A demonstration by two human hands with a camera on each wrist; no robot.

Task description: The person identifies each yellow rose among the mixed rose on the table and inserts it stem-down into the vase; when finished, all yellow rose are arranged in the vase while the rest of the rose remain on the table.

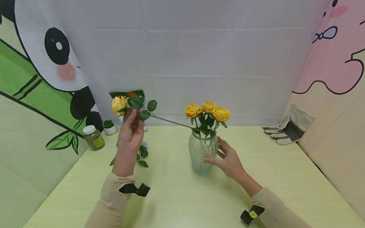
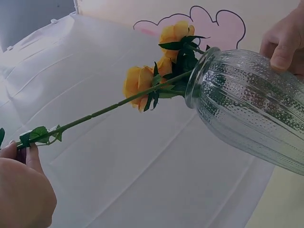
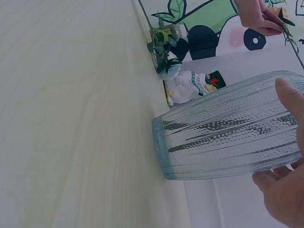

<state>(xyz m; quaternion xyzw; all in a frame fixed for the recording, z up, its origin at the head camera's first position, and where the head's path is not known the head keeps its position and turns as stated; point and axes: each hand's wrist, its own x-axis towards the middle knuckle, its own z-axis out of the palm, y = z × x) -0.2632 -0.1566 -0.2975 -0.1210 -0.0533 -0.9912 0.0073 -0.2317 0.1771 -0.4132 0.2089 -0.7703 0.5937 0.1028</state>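
My left hand (image 1: 131, 129) pinches a yellow rose (image 1: 118, 105) by its stem, just below the bloom. The stem runs slanting down to the right, its far end at the mouth of a ribbed clear glass vase (image 1: 201, 155). Thumb in front and fingers round the side, my right hand (image 1: 232, 161) holds the vase, which stands upright on the table. Several yellow roses (image 1: 209, 106) fill the vase mouth, their stems showing through the glass. From the left wrist view, the held stem (image 2: 104, 110) crosses in front of the blooms and meets the rim.
Behind my left forearm lies a pale blue flower (image 1: 144, 144) with green leaves. A lidded jar (image 1: 94, 138), a small potted succulent (image 1: 109, 127) and a printed bag (image 3: 192, 86) stand at the back left. Grey gloves (image 1: 291, 126) rest at the back right against the wall.
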